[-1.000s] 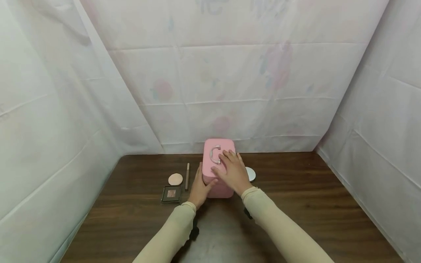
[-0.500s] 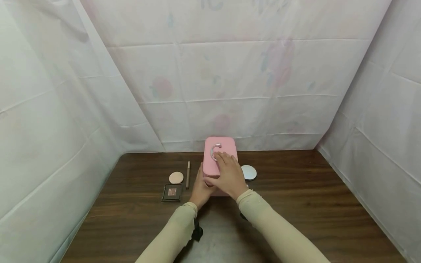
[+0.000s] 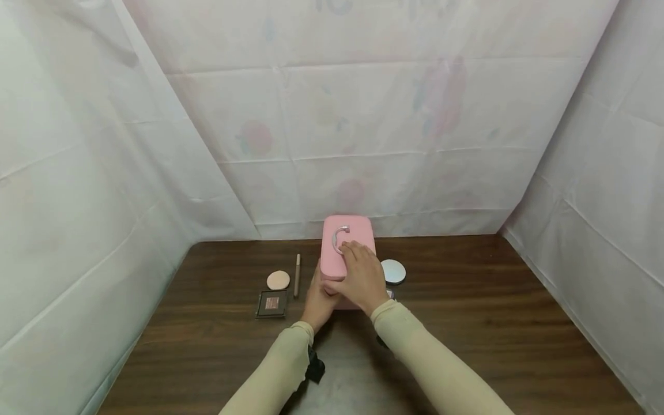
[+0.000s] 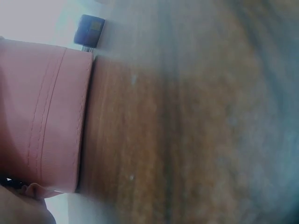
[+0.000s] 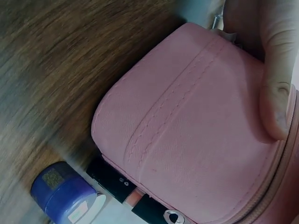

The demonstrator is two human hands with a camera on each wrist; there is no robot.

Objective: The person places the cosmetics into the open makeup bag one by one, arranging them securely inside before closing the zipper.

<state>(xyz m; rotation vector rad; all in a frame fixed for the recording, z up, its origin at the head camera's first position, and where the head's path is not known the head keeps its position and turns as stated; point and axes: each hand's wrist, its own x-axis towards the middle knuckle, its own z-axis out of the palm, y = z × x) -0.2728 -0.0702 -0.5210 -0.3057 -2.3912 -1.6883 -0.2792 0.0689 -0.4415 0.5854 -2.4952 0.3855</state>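
Note:
A pink zippered makeup case (image 3: 358, 226) with a silver handle (image 3: 335, 237) on its lid stands on the table. My left hand (image 3: 317, 302) grips its left side, and the thumb (image 5: 278, 102) lies on the front face just below the zipper (image 5: 275, 179). My right hand (image 3: 363, 276) holds the lid from above, fingers bent over the top beside the handle and thumb at the front edge. Part of the left hand (image 4: 23, 207) shows at the lower left of the left wrist view. Its other fingers are hidden behind the case.
Left of the case lie a brown pen (image 3: 297, 275), a round beige puff (image 3: 278, 280) and a dark square compact (image 3: 272, 304). A white round item (image 3: 394, 271), a blue jar (image 5: 60, 191) and a black-ended lip tube (image 5: 112, 179) sit along its right side. White curtains (image 3: 363, 115) surround the table.
My right hand has shifted left across the lid, its spread fingers drawing together and its thumb dropping to the front edge. The left hand stays at the case's side.

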